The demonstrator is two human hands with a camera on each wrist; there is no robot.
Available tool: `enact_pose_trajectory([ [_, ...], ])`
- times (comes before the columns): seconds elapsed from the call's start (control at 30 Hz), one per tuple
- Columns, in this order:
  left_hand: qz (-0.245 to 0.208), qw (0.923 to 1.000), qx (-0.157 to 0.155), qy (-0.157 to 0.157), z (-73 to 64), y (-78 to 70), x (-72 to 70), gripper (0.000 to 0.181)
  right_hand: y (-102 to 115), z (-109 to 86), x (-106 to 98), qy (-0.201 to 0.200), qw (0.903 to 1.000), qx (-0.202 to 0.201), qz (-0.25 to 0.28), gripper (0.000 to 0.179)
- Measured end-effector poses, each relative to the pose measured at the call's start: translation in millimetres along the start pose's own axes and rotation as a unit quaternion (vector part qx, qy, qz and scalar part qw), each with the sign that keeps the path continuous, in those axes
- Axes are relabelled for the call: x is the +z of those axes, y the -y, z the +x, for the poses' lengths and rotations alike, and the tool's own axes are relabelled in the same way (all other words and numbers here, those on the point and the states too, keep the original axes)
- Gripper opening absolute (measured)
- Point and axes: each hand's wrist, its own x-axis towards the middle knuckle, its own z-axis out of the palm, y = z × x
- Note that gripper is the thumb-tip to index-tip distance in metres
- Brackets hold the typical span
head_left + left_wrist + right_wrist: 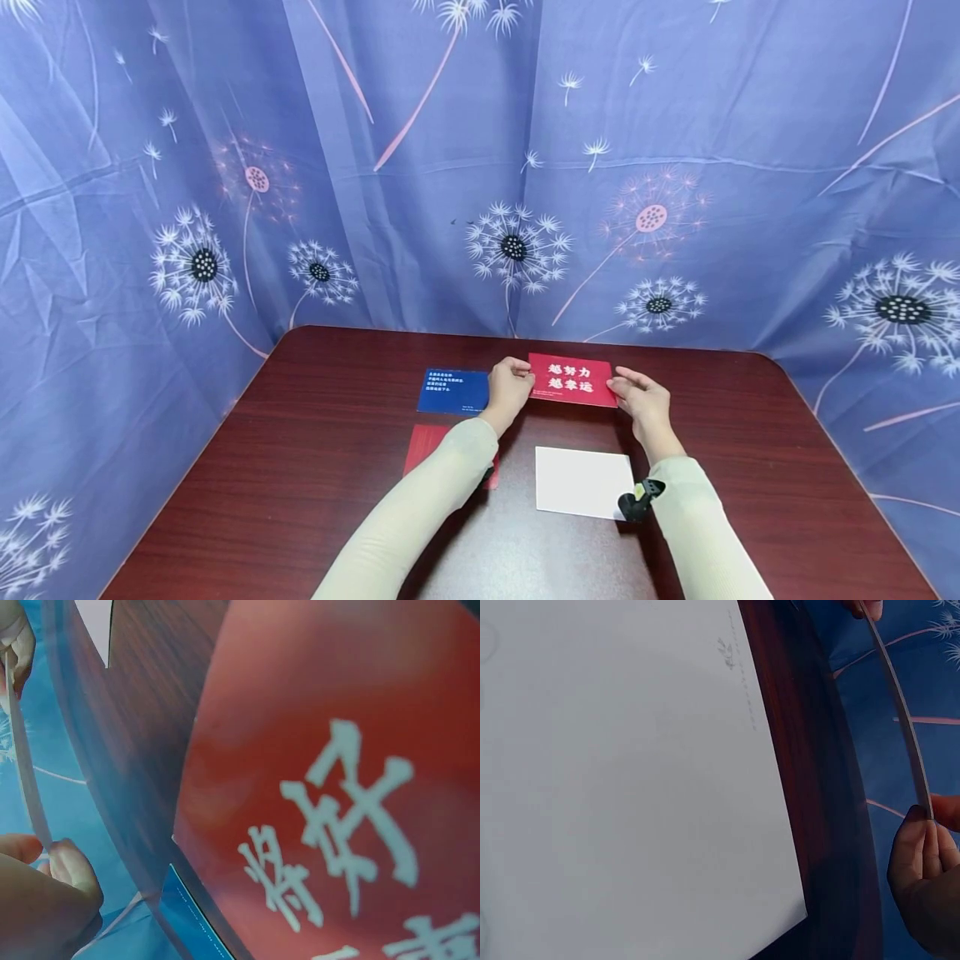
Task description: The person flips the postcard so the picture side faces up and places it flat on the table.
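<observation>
Between both hands a red card (573, 380) with white Chinese characters is held up over the back of the table. My left hand (511, 388) pinches its left edge, and my right hand (643, 403) pinches its right edge. Both wrist views show the card edge-on, as a thin strip (28, 765) with fingers at each end. A blue card (454, 392) with white text lies beside the left hand. Under the left forearm is another red card (427, 443), partly hidden by the sleeve; its large white characters fill the left wrist view. Below the held card lies a white card (583, 482).
The cards lie on a dark reddish-brown wooden table (300, 467) with rounded back corners. A blue curtain (450, 275) with a dandelion print hangs behind and beside it. A black wrist camera (640, 500) on the right arm overlaps the white card's corner in the head view.
</observation>
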Motion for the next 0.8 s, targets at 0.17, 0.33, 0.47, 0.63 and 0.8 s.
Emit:
enact_pose_trajectory([
  [0.17,0.010,0.9999,-0.009,0.004,0.1,1.2,2.0,0.022,-0.4,0.3,0.2,-0.005,0.9998,-0.001,-0.020,0.050],
  [0.33,0.030,0.9994,-0.009,0.012,-0.5,1.5,2.7,0.026,-1.4,1.9,0.2,-0.002,0.9993,0.010,-0.036,0.048],
  [0.47,0.044,0.9984,-0.012,0.032,-1.4,1.7,1.9,0.027,-1.2,2.1,-0.3,0.006,0.9981,0.012,-0.060,0.047],
  [0.63,0.050,0.9962,-0.041,0.058,-2.9,3.7,2.2,0.034,-2.6,0.4,-1.8,0.026,0.9917,0.006,-0.126,0.049],
  [0.8,0.066,0.9925,-0.070,0.075,-4.5,4.9,2.8,0.041,-6.9,0.2,-3.5,0.054,0.9827,-0.002,-0.177,0.052],
])
